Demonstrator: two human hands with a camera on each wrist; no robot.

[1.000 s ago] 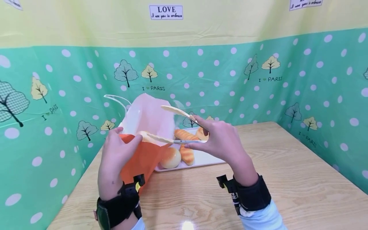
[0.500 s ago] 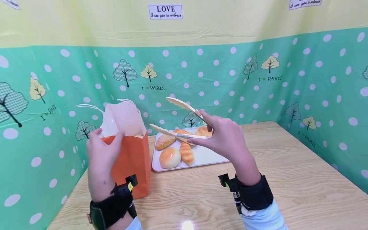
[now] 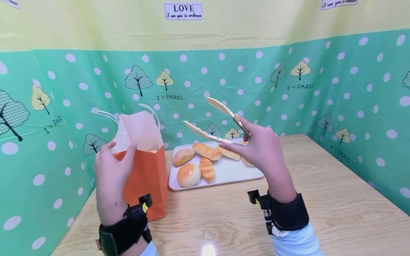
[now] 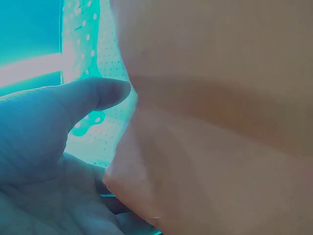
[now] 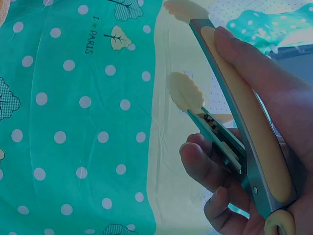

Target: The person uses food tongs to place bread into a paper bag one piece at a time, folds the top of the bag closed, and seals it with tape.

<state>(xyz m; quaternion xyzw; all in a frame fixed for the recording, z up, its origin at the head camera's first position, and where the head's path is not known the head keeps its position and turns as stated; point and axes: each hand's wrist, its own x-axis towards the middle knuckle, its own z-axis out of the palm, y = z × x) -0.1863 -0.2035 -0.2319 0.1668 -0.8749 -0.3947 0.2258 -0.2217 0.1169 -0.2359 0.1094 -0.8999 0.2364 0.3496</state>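
My left hand [image 3: 110, 174] holds the orange paper bag [image 3: 148, 186] by its top rim, the thumb on the near side. The bag stands upright on the table, with its white inside showing and white cord handles sticking up; most of its inside is hidden. In the left wrist view, the thumb [image 4: 105, 93] touches the bag's edge. My right hand [image 3: 264, 149] grips a pair of tongs [image 3: 221, 106] with cream scalloped tips. The tongs are spread, with nothing between them, above the bread tray [image 3: 232, 174]. A round bun [image 3: 189, 175] lies at the tray's near left.
Also on the tray are a sesame-topped bread [image 3: 183, 156], a small striped roll [image 3: 207, 170], a long ridged roll [image 3: 206, 152] and another roll [image 3: 229, 153] partly behind the right hand. A green dotted curtain [image 3: 198, 78] closes off the wooden table's [image 3: 217, 220] back and sides.
The bag, tilted towards the tray a second ago, has swung left and upright with the left hand. The right hand and tongs have moved up and right, away from the bag, which uncovers more bread.
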